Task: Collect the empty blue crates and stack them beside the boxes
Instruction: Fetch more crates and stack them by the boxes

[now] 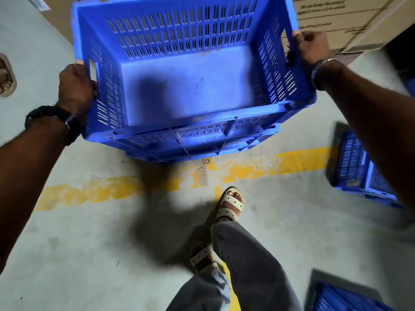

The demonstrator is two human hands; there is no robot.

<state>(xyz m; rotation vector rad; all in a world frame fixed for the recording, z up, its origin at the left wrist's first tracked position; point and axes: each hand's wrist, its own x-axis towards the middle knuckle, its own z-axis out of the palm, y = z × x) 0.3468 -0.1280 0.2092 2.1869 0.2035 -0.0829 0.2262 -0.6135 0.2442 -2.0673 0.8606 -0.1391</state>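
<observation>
Both hands carry one empty blue crate (190, 70) by its short sides. The left hand (75, 86) is clamped on the left rim w/ fingers curled under the edge, and the right hand (311, 48) is clamped the same way on the right rim. Holding at opposite ends keeps the crate level, and I think this is needed so it can drop straight into the one below.

The held crate sits over a stack of blue crates (202, 142) on the floor, approx. aligned with it; if it already rests there or is a little above, I cannot tell, the picture is blurred here. The stack stands just in front of the cardboard boxes (350, 21), so the place fits the task.

Materials: the crate is hard moulded plastic, rectangular, w/ slotted walls and a smooth solid bottom that shows some scuffs and a shadow. The rim is thick, which gives good grip. The boxes are plain brown cardboard with printed text, too blurred to read.

The floor (78, 243) is grey concrete w/ a worn yellow painted line (101, 191) running across, just near the stack. Two more blue crates lie well apart on the right: one (357, 167) partly behind the right forearm, another (336, 297) at the bottom edge. Probably they are next to collect, so the task is not finished.
</observation>
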